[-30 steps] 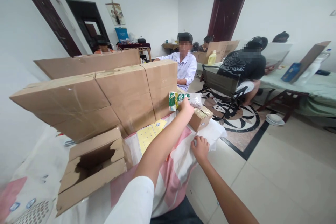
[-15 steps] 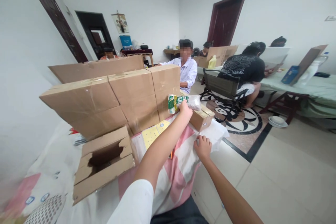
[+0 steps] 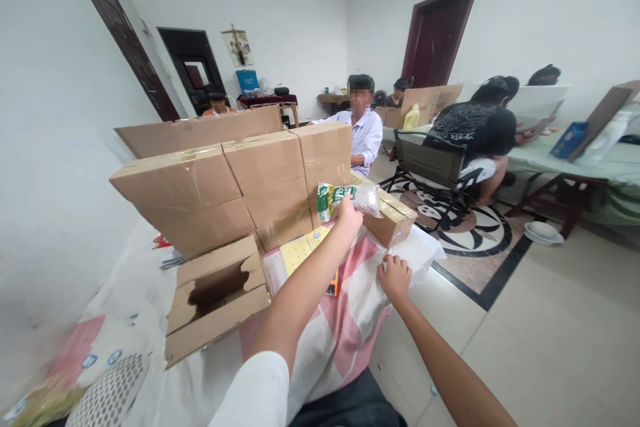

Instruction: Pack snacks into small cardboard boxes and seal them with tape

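The green and white packet (image 3: 333, 196) is up in the air, just in front of the tall cardboard wall (image 3: 240, 180) and right above the small brown box (image 3: 395, 220). The left hand (image 3: 349, 213) holds the packet, with its fingers closed around the middle of it. One end of the packet is clear plastic with something white inside. The right hand (image 3: 395, 275) rests on the pink and white cloth (image 3: 345, 333), near the table's edge and a little below the small brown box. Its fingers are curled in and pressed on the cloth. An open box (image 3: 215, 297) with a torn flap lies on the cloth, just below the cardboard wall. Behind the wall, other people sit at tables.
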`<state>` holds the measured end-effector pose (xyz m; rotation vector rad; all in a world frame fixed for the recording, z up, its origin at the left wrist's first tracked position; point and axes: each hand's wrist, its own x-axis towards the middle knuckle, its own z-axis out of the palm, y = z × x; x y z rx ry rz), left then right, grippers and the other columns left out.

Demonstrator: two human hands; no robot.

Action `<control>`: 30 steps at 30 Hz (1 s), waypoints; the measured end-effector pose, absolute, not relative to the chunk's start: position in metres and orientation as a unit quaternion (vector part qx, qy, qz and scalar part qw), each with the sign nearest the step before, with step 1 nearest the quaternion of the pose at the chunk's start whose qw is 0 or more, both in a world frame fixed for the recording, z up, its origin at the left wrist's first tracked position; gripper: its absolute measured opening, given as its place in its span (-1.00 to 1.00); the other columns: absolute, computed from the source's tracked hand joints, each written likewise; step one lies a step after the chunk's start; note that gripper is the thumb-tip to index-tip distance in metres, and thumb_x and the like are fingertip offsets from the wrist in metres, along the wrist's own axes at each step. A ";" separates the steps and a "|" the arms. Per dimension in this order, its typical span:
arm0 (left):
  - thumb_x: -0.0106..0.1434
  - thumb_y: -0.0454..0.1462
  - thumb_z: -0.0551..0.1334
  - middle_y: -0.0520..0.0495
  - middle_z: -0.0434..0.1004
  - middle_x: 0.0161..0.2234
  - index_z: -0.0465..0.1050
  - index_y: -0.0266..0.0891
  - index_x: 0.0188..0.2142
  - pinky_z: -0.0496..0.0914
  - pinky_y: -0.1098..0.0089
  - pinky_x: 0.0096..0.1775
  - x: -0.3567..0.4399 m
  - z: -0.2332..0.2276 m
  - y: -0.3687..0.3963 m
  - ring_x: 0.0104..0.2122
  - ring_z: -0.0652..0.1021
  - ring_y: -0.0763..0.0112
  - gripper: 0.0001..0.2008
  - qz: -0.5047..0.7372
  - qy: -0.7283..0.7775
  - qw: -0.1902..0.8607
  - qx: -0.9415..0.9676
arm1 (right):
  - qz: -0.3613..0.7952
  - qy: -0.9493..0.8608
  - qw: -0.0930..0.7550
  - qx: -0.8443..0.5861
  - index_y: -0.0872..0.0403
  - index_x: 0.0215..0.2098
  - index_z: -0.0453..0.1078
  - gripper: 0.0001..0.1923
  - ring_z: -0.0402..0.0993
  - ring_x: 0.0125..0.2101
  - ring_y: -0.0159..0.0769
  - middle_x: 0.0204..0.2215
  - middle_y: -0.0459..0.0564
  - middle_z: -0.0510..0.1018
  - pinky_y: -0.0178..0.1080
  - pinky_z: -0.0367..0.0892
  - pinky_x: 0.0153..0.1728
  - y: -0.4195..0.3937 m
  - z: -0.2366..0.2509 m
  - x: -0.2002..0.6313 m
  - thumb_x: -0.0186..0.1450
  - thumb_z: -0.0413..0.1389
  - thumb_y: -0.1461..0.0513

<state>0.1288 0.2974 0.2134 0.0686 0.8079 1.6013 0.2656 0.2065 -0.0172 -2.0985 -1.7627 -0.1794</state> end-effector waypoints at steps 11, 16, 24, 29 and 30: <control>0.23 -0.41 0.23 -0.10 0.61 -0.29 0.41 -0.22 -0.12 0.55 0.22 -0.14 0.103 0.215 0.271 -0.34 0.64 0.32 -0.78 0.684 0.335 0.648 0.006 | -0.060 -0.625 0.196 -0.753 0.07 -0.09 0.45 -0.79 0.32 -0.04 -0.03 -0.13 0.13 0.51 -0.12 0.05 -0.13 0.207 -0.018 0.266 0.36 0.08 0.18; 0.23 -0.45 0.20 -0.07 0.60 -0.35 0.41 -0.26 -0.15 0.56 0.26 -0.17 0.095 0.214 0.258 -0.42 0.62 0.38 -0.80 0.695 0.321 0.644 0.004 | -0.061 -0.624 0.197 -0.754 0.07 -0.10 0.45 -0.80 0.32 -0.04 -0.04 -0.13 0.12 0.52 -0.12 0.05 -0.13 0.208 -0.018 0.266 0.36 0.09 0.18; 0.19 -0.47 0.20 -0.09 0.62 -0.37 0.44 -0.27 -0.16 0.57 0.26 -0.19 0.084 0.205 0.240 -0.39 0.64 0.33 -0.77 0.702 0.301 0.646 0.013 | -0.065 -0.629 0.197 -0.750 0.07 -0.09 0.44 -0.79 0.33 -0.05 -0.05 -0.13 0.11 0.52 -0.13 0.04 -0.13 0.207 -0.017 0.266 0.38 0.07 0.17; 0.18 -0.47 0.20 -0.13 0.63 -0.36 0.45 -0.28 -0.14 0.58 0.22 -0.18 0.076 0.203 0.225 -0.37 0.66 0.27 -0.76 0.704 0.295 0.646 0.015 | -0.064 -0.626 0.204 -0.750 0.08 -0.11 0.45 -0.80 0.33 -0.05 -0.04 -0.13 0.12 0.52 -0.12 0.04 -0.12 0.206 -0.016 0.265 0.38 0.07 0.18; 0.19 -0.47 0.20 -0.14 0.63 -0.36 0.45 -0.29 -0.14 0.58 0.22 -0.18 0.074 0.204 0.222 -0.37 0.65 0.27 -0.76 0.704 0.297 0.645 0.016 | -0.061 -0.626 0.206 -0.750 0.08 -0.10 0.45 -0.80 0.33 -0.05 -0.05 -0.13 0.12 0.52 -0.12 0.04 -0.12 0.206 -0.015 0.265 0.37 0.08 0.18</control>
